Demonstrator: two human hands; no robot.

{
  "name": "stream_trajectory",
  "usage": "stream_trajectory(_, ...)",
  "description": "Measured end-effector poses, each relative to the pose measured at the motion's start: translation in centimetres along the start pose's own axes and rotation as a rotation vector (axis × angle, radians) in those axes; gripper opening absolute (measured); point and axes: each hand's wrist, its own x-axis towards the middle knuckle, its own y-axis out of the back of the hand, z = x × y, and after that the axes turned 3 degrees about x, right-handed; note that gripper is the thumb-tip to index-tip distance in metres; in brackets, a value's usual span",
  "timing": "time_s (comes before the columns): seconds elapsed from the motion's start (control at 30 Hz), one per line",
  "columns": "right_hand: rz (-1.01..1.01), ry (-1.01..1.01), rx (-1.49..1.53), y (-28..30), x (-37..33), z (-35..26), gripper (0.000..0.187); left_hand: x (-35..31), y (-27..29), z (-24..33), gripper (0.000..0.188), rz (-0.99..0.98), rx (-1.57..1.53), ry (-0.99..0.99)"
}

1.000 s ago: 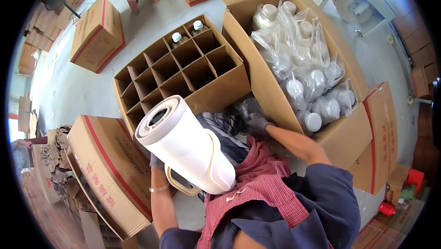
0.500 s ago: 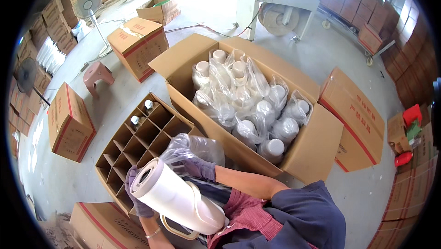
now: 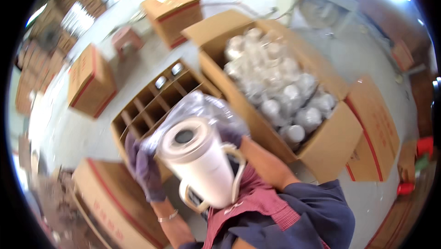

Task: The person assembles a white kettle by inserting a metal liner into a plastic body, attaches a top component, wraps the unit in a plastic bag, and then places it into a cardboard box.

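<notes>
A white vacuum jug [image 3: 202,161] with a round lid and cream handles leans against my apron, its top tilted away from me. Purple gloves cover both hands. Left of the jug's lid, my left hand [image 3: 146,168] grips the near edge of a clear plastic bag [image 3: 195,104]. Behind the jug, my right hand [image 3: 231,135] holds the bag's other side; its fingers are partly hidden. The bag spreads open just beyond the lid. Under it stands a divided carton [image 3: 138,116] with brown cardboard cells, two of them at the far end holding silver-topped items [image 3: 161,82].
A large open carton [image 3: 330,143] at right holds several bagged white jugs [image 3: 294,97]. Closed cartons stand at left [image 3: 92,81], lower left [image 3: 115,203] and far right [image 3: 374,132]. A pink stool [image 3: 126,40] and another carton [image 3: 172,12] are farther back.
The jug has swung more upright, its lid moving right and up. The bag has shifted over beside the lid, and my left hand has moved onto its edge. The whole view has shifted and blurred.
</notes>
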Motion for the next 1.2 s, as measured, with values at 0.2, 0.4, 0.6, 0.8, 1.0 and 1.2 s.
stream_trajectory(0.2, 0.079, 0.043, 0.051, -2.2, 1.8, -0.4, 0.04, 2.1, -1.8, 1.3, 0.052, -0.044, -0.064, -0.013)
stream_trajectory(0.4, 0.21, 0.136, -0.045, -4.8, 4.9, 1.4, 0.042, 1.4, -4.3, 5.1, 0.039, -0.705, 0.887, -0.553)
stream_trajectory(0.6, -0.189, -0.037, 0.324, -2.9, 2.4, 1.2, 0.043, 1.6, 4.2, -1.7, 0.03, -0.152, 0.552, -0.199)
stream_trajectory(0.8, 0.001, -0.004, -0.099, -5.5, -0.8, -3.2, 0.041, 0.4, 4.8, -4.0, 0.038, -0.021, 0.75, -0.194)
stream_trajectory(1.0, 0.305, 0.09, 0.016, -4.4, -3.0, -3.3, 0.039, -3.2, 3.0, -2.7, 0.043, -0.029, 0.874, -0.264)
stream_trajectory(1.2, 0.342, 0.31, -0.524, -3.8, -5.5, -2.8, 0.029, -4.5, 4.9, -2.6, 0.047, -0.213, 1.158, -0.474)
